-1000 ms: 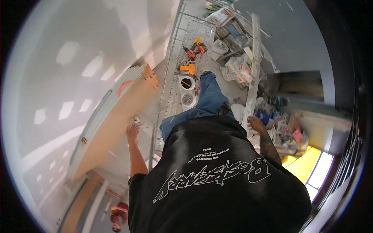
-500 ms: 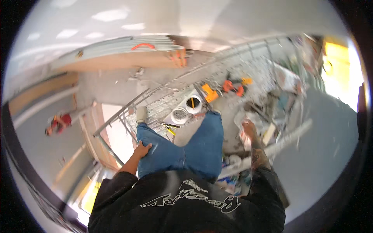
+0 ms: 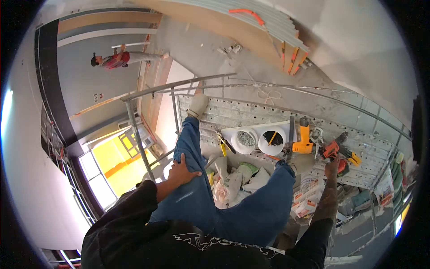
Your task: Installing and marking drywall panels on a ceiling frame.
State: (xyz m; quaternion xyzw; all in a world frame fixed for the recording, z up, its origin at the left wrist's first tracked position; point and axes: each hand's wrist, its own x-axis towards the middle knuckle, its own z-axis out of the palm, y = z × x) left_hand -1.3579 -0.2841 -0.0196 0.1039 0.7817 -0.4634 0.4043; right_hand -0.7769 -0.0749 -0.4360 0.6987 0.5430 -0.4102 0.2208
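My left hand [image 3: 181,173] lies with fingers spread on my jeans, on the left thigh. On the right, my right hand [image 3: 332,168] is at the handle of a red cordless drill [image 3: 332,149], its fingers closed around it as far as they show. The drill lies on a perforated metal scaffold platform [image 3: 268,113], its red battery beside my hand. To its left stands a yellow-orange power tool [image 3: 304,139]. Two white buckets, one with screws [image 3: 245,139] and one dark inside with a yellow-handled tool [image 3: 272,138], sit between my feet.
Scaffold rails [image 3: 179,84] run along the platform's far edge and left side. Printed bags [image 3: 309,193] and white sacks [image 3: 242,179] lie below. Yellow-handled pliers [image 3: 222,145] rest near the left bucket. Another person [image 3: 118,58] stands on the floor far left, holding a long pale strip.
My view has swung round. My right hand has moved from above the bags on the right to the red drill. My left hand stays on my thigh.
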